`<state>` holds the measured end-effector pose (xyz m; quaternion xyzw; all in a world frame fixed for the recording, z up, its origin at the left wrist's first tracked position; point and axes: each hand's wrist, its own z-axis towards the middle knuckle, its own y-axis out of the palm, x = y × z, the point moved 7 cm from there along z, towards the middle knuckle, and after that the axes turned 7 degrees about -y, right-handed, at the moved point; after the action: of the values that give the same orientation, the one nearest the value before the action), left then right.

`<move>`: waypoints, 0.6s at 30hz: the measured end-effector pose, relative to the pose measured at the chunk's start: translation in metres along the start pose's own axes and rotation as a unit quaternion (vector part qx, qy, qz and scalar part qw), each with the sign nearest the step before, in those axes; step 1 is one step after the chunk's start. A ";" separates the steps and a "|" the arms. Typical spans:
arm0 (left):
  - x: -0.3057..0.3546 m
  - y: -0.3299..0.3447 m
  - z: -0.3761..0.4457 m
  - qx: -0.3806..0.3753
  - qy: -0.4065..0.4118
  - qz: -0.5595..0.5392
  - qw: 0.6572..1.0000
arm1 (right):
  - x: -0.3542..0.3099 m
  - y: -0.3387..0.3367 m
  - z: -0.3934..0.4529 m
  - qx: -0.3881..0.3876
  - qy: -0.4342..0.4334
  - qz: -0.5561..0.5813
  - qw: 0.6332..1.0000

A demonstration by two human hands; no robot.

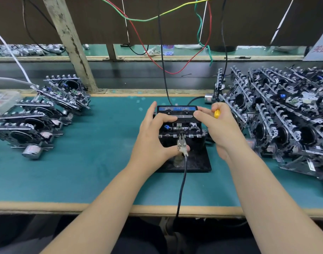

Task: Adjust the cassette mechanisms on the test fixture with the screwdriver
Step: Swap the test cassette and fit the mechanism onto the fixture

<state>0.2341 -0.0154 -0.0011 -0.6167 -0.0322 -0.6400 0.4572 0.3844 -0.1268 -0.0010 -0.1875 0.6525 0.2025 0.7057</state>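
A cassette mechanism point(181, 128) with a blue-labelled cassette point(177, 109) in it sits on the black test fixture point(197, 165) at the middle of the bench. My left hand point(153, 136) grips the mechanism's left side, fingers over its top and thumb by the metal clip connector point(181, 144) at its front. My right hand point(217, 125) holds the yellow-handled screwdriver point(217, 113) in its curled fingers, while its forefinger rests on the cassette's right edge. The screwdriver's blade is hidden.
A stack of cassette mechanisms point(38, 118) lies at the left, a larger heap of mechanisms point(285, 121) at the right. A black cable point(181, 187) runs from the clip over the bench's front edge. Red, green and black wires point(162, 52) hang above the fixture.
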 end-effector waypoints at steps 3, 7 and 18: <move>0.001 -0.001 -0.001 0.013 0.006 0.002 1.000 | -0.001 -0.001 -0.003 0.000 0.007 -0.004 1.000; -0.005 0.002 -0.010 0.026 0.024 -0.022 0.999 | 0.001 -0.004 -0.005 -0.016 -0.003 0.001 1.000; -0.005 -0.001 0.000 0.007 0.014 -0.023 1.000 | -0.069 -0.011 -0.011 -0.020 -0.168 0.005 0.986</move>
<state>0.2328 -0.0120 -0.0043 -0.6032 -0.0447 -0.6590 0.4470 0.3763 -0.1454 0.0667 -0.1613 0.5216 0.2479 0.8003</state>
